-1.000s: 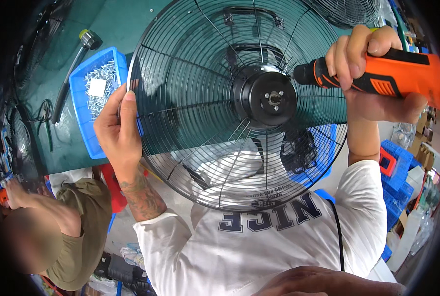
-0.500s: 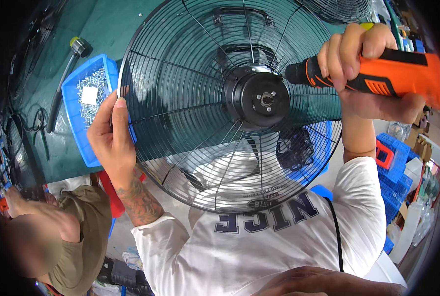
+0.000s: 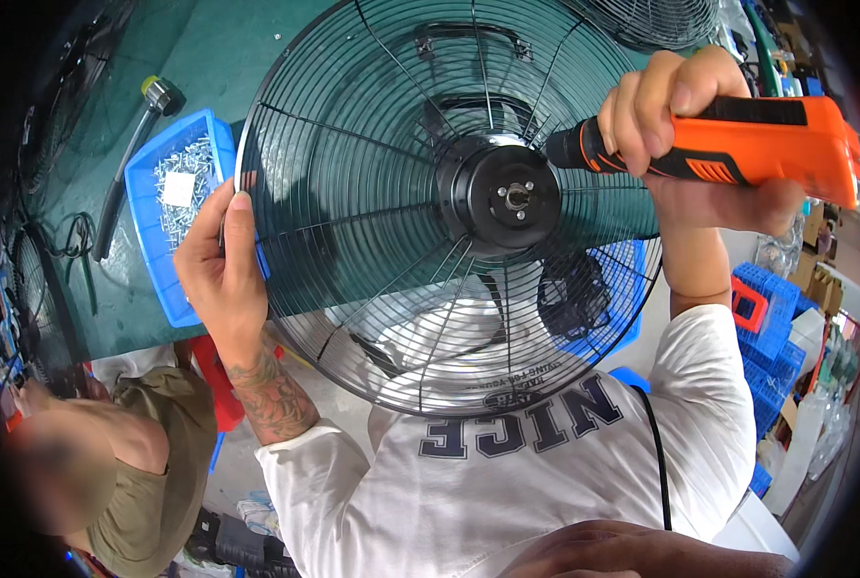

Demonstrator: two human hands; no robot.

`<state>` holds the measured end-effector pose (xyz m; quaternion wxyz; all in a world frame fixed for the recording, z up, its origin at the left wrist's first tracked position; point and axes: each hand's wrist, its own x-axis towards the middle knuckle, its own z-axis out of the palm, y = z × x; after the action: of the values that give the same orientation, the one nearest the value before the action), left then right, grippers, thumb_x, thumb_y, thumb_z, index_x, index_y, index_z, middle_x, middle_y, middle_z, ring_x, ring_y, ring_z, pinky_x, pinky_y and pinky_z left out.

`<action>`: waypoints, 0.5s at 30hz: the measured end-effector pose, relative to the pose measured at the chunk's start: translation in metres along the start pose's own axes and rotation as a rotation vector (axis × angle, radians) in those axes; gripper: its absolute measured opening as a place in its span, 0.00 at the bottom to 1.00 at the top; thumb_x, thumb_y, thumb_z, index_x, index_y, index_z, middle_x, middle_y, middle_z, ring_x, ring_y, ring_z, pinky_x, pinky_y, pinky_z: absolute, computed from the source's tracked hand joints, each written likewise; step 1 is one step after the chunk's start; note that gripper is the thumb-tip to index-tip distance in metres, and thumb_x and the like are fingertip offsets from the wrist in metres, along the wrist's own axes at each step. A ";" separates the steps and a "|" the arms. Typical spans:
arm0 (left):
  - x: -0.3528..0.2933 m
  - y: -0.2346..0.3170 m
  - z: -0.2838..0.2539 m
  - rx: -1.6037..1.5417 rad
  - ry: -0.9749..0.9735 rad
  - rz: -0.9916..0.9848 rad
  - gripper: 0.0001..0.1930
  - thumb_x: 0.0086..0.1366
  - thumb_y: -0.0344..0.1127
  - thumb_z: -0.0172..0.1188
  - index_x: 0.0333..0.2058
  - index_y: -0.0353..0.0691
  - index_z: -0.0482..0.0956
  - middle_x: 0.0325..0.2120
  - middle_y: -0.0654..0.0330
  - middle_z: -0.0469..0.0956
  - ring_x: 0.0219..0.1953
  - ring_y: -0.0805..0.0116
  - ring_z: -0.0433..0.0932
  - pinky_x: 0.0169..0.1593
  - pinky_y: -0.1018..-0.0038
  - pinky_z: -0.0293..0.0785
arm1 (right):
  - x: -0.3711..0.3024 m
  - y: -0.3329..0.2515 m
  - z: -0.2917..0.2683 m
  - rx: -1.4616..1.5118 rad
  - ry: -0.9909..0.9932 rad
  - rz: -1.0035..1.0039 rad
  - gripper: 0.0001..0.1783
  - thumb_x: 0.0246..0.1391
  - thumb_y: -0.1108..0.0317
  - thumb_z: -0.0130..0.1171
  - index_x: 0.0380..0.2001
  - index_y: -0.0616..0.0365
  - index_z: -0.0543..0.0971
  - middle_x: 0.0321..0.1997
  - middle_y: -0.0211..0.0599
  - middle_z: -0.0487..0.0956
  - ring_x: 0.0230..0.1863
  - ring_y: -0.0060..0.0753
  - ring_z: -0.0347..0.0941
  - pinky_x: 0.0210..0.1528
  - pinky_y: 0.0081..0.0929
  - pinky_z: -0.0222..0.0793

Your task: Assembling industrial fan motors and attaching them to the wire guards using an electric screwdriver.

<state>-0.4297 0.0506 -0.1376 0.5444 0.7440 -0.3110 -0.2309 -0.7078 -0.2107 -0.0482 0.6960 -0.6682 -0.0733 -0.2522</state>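
Observation:
A round black wire fan guard (image 3: 353, 220) stands tilted in front of me, with a black motor (image 3: 500, 197) at its centre. On the motor's face show a short shaft and several small screws. My left hand (image 3: 220, 265) pinches the guard's left rim between thumb and fingers. An orange and black power screwdriver (image 3: 762, 144) is gripped in my right hand (image 3: 675, 120), lying nearly level. Its black nose points left at the motor's upper right edge. Whether the tip touches a screw there is hidden.
Left of the guard, a blue bin (image 3: 144, 236) of loose screws with a white slip sits on the green table (image 3: 218, 58). Beside it lies a mallet (image 3: 139, 144). Another guard (image 3: 666, 14) is at the far right, blue crates (image 3: 767, 356) lower right. A co-worker (image 3: 155, 472) is lower left.
The power screwdriver and my right hand have shifted a little left. The guard and motor have moved slightly left too. My left hand keeps its hold on the rim.

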 end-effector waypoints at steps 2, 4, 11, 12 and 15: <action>0.000 0.002 0.000 -0.010 0.027 0.008 0.13 0.72 0.32 0.58 0.48 0.31 0.83 0.31 0.70 0.79 0.32 0.84 0.68 0.36 0.84 0.63 | 0.000 0.001 0.001 -0.003 0.011 -0.020 0.48 0.48 0.21 0.55 0.51 0.57 0.71 0.34 0.32 0.72 0.26 0.24 0.71 0.32 0.25 0.66; 0.000 0.003 -0.001 0.003 0.022 -0.004 0.13 0.72 0.32 0.58 0.48 0.30 0.83 0.32 0.69 0.79 0.31 0.84 0.68 0.35 0.84 0.62 | 0.000 0.002 0.003 -0.006 0.024 -0.040 0.49 0.48 0.21 0.55 0.52 0.58 0.71 0.34 0.33 0.72 0.26 0.24 0.71 0.31 0.25 0.66; 0.008 -0.002 -0.026 -0.568 -0.045 -0.176 0.20 0.69 0.26 0.49 0.58 0.26 0.72 0.29 0.65 0.73 0.25 0.80 0.62 0.27 0.81 0.60 | 0.007 0.006 0.001 0.022 0.014 -0.038 0.48 0.51 0.26 0.56 0.54 0.62 0.70 0.33 0.35 0.72 0.27 0.28 0.71 0.34 0.29 0.67; 0.011 0.002 -0.034 -0.560 -0.037 -0.170 0.20 0.69 0.26 0.49 0.58 0.26 0.72 0.29 0.65 0.73 0.25 0.80 0.62 0.27 0.81 0.60 | 0.011 0.004 -0.002 0.028 -0.045 -0.042 0.47 0.51 0.27 0.56 0.54 0.62 0.69 0.33 0.36 0.72 0.28 0.29 0.71 0.34 0.30 0.67; 0.018 0.005 -0.058 -0.753 -0.144 -0.352 0.24 0.67 0.22 0.46 0.62 0.21 0.64 0.40 0.59 0.73 0.29 0.78 0.63 0.26 0.84 0.60 | 0.016 -0.010 -0.007 0.100 0.222 -0.190 0.36 0.59 0.32 0.53 0.42 0.62 0.71 0.24 0.40 0.76 0.22 0.30 0.76 0.28 0.28 0.76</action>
<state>-0.3788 0.0755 -0.1156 0.7076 0.5168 -0.1104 -0.4691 -0.7001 -0.2216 -0.0333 0.7052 -0.5909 -0.0714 -0.3852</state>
